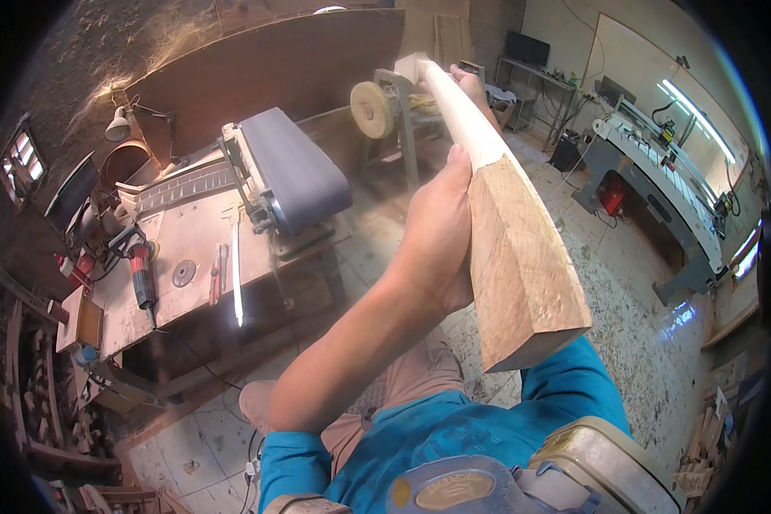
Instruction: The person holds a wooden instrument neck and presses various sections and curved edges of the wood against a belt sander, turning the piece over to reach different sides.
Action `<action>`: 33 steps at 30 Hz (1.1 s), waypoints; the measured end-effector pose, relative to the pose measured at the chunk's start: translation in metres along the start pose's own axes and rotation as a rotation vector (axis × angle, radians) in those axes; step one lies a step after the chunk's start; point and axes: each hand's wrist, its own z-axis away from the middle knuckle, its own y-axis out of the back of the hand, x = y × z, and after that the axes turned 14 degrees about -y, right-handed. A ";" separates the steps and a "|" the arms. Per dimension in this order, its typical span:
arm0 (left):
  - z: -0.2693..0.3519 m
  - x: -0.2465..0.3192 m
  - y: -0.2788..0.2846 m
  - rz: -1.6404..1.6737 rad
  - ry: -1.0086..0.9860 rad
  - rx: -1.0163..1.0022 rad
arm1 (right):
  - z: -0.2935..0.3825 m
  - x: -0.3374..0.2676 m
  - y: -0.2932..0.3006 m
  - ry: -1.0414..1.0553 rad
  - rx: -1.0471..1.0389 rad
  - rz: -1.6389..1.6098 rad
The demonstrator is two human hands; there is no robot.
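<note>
A long shaped wooden workpiece (pixel 520 231) extends from close before my chest out towards the back of the room. Its near end is brown and rough-faceted, while the far stretch is pale and smoothed. My left hand (pixel 442 225) is wrapped around its left side near the brown part, with the thumb along the edge. Further out, my right hand (pixel 469 83) grips the pale part near the far end; the wood hides most of that forearm. To the left of the wood, apart from it, a belt sander (pixel 302 170) stands with its wide grey belt.
The workbench (pixel 186 244) carries an angle grinder (pixel 140 270), a disc (pixel 184 273) and a metal strip (pixel 236 270). Behind stands a buffing wheel (pixel 371 109). A gantry machine (pixel 662 186) is at right. My respirator (pixel 462 485) shows below. Debris litters the tiled floor (pixel 623 257).
</note>
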 end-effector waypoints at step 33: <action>-0.086 0.179 0.156 -0.495 -0.920 0.041 | 0.188 0.013 -0.067 0.357 -0.616 1.310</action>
